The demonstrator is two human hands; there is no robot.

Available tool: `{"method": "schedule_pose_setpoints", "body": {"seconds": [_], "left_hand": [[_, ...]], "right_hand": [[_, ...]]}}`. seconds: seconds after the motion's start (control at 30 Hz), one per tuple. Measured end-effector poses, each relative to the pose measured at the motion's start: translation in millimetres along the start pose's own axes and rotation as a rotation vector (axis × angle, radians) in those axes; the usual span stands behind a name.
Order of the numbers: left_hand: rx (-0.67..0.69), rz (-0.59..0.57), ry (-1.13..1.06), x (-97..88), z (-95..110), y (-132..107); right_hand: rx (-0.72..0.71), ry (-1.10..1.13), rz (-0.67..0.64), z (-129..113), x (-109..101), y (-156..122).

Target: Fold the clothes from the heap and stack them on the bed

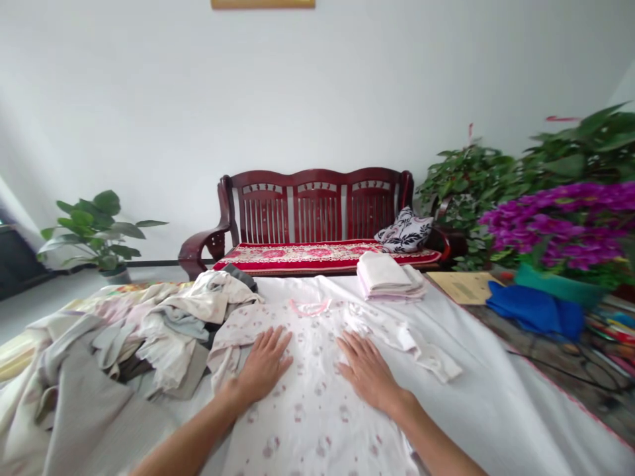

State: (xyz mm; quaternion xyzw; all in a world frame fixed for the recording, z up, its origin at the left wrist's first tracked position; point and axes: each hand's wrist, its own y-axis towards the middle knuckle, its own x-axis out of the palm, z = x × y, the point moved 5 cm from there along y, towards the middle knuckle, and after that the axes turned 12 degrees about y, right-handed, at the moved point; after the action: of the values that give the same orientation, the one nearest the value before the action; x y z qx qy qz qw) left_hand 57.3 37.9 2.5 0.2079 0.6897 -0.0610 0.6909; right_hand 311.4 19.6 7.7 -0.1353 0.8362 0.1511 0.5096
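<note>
A white long-sleeved shirt (312, 403) with a small print and a pink neckline lies spread on the white cloth, its collar pointing away from me. My left hand (265, 363) rests flat on the shirt's left side, fingers spread. On the opposite side my right hand (366, 367) lies flat as well, fingers apart. Neither hand grips the fabric. The right sleeve stretches out over the cloth, while the left one bends down beside the body of the shirt. The shirt's lower end runs out of view.
A heap of crumpled clothes (124, 344) covers the left side. Behind the shirt, at right, sits a stack of folded clothes (389, 277). A blue cloth (536, 311) and purple flowers (560, 221) stand far right. A wooden bench (317, 205) is against the wall.
</note>
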Motion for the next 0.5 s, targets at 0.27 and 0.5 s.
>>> {"method": "schedule_pose_setpoints", "body": {"seconds": [0.27, 0.5], "left_hand": [[-0.015, 0.112, 0.106, 18.1, -8.0, -5.2], [-0.032, 0.126, 0.006, 14.6, -10.2, -5.9]], "right_hand": [[-0.002, 0.056, 0.066, 8.1, -4.1, 0.1], [-0.068, 0.195, 0.153, 18.1, -5.9, -0.7]]}}
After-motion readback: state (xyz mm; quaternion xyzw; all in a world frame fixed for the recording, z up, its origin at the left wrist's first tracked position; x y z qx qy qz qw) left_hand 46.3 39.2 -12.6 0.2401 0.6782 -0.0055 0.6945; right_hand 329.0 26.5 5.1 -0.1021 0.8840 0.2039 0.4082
